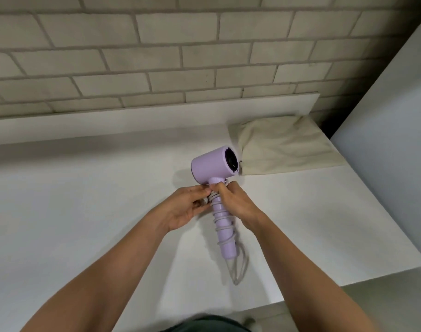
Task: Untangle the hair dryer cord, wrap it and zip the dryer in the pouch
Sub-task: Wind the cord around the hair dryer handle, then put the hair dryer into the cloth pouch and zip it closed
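Head view — hair dryer (214, 164) between left hand (187, 207) and right hand (235, 202)

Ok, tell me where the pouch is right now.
In the head view the pouch lies on the far right corner of the table, near the brick wall, just beyond the hair dryer.

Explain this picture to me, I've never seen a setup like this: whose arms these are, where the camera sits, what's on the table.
There is no machine here. A person wears a camera on the head, and it looks down at their own arms. The right hand grips a lilac hair dryer at the top of its handle. The left hand pinches its grey cord, which is coiled round that handle. A cream pouch lies on the white table, in front of a brick wall.
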The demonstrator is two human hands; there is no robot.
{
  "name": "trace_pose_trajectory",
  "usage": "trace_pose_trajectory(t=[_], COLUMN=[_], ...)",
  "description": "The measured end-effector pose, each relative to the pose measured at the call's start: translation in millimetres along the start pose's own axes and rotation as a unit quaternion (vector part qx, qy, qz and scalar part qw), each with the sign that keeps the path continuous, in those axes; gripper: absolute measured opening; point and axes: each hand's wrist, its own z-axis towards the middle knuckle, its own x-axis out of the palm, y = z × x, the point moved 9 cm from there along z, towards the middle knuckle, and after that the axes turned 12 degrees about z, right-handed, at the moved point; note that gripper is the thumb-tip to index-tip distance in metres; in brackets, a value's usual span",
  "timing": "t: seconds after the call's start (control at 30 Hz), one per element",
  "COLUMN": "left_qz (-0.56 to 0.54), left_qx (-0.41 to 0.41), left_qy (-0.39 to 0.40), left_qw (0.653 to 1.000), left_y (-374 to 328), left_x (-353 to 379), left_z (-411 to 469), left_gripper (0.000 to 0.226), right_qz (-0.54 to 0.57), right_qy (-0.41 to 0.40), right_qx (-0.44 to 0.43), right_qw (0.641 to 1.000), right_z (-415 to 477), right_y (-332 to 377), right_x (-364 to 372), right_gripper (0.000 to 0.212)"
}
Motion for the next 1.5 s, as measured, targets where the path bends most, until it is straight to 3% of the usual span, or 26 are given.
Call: trace_pose_trajectory(t=[0.1,0.2,0.47,0.87,1.03,1.1,1.23,1.3,1.4,1.5], left_qz=[0.0,-0.004,0.047,0.135,0.3,0.332,0.463,0.494,0.538,0.598], left_qx=[0.005,0.012,0.015,0.0,-0.001,0.007,0.016,0.026,0.118,0.236], left_qy=[-0.016,-0.055,-0.143,-0.195,-0.282,-0.298,-0.326,-0.348,-0.378,-0.349], left_qw=[1.0,0.998,0.988,0.972,0.911,0.895,0.824,0.796,0.744,0.683], left_y=[2.2,4.5,6.5,8.1,-1.2,-3.4,-22.1,-40.5,-84.7,-120.4], left_x=[-0.2,2.2,-0.6,-10.6,-41.3,-46.6,-48.6,-48.7,-26.2,35.1], left_z=[4.5,10.3,18.5,22.2,18.9,18.0,11.5,9.2,10.4,19.0], left_gripper=[0.025,0.026,0.023,0.009,0.013,0.018,0.021,0.023,0.019,0.019], right_qz=[-0.008,-0.013,-0.042,-0.06,-0.114,-0.146,-0.262,-0.338,-0.424,-0.513], right_qy=[0.025,0.05,0.029,0.042,0.068,0.063,-0.106,-0.165,-0.15,-0.077], right_qx=[0.006,-0.007,-0.03,-0.035,-0.037,-0.049,-0.151,-0.174,-0.15,-0.092], right_qw=[1.0,0.999,0.998,0.997,0.991,0.986,0.947,0.91,0.881,0.85], right_z=[4.1,12.2,28.5,37.4,35.5,38.6,65.9,79.9,97.9,104.8], right_y=[-7.3,-10.9,-27.7,-35.8,-25.9,-16.2,15.6,25.9,25.2,4.1], right_x=[-3.0,-9.2,-26.8,-25.2,-29.3,-55.8,-170.7,-222.5,-265.8,-277.5], right_gripper=[0.037,0.051,0.044,0.042,0.063,0.059,0.026,0.036,0.062,0.075])
